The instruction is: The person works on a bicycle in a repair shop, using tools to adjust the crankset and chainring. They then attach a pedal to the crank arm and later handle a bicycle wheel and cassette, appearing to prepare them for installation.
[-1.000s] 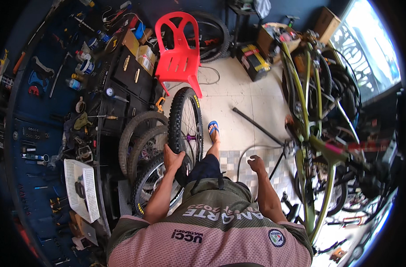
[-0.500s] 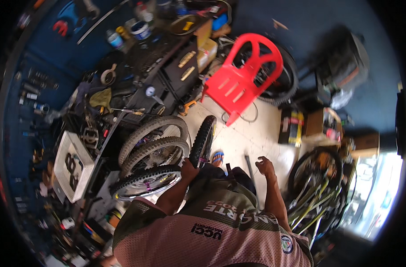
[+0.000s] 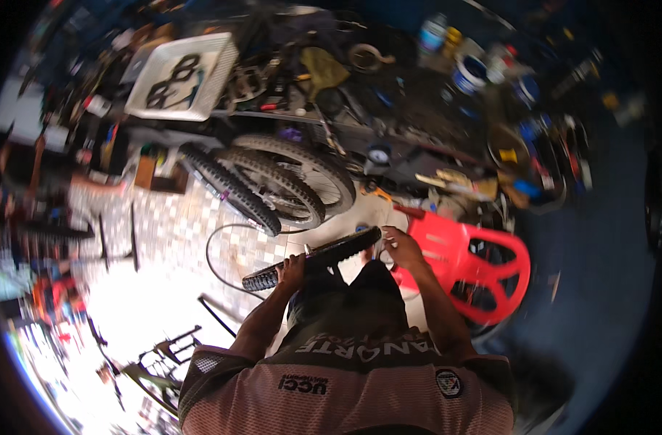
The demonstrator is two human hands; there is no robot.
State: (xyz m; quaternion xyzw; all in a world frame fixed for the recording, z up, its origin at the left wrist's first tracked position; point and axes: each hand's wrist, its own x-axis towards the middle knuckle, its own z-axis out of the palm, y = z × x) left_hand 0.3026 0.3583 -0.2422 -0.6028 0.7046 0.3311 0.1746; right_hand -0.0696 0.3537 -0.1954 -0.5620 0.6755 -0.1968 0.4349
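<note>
A bicycle wheel with a black knobby tyre (image 3: 338, 252) is tilted crosswise in front of my legs, seen nearly edge-on. My left hand (image 3: 292, 271) is closed on its left part, fingers over the tyre. Close to the wheel's right end is my right hand (image 3: 405, 249), fingers apart and slightly bent. It appears to hold nothing; whether a fingertip touches the tyre I cannot tell. Just beyond, several more wheels lean together by the workbench: one with a black tyre (image 3: 233, 190) and others with worn, dusty tyres (image 3: 311, 181).
A red plastic chair (image 3: 447, 243) stands close by my right arm. Tools and bottles crowd the workbench (image 3: 425, 101), with a white tray (image 3: 213, 101) at its left. A thin dark loop (image 3: 209, 254) lies on the floor. Another person's arm (image 3: 99, 185) shows far left, a bicycle frame (image 3: 153, 380) lower left.
My view and body have turned left, so the bench now lies ahead and the chair at my right. The held wheel has swung crosswise, and my right hand has come near its end.
</note>
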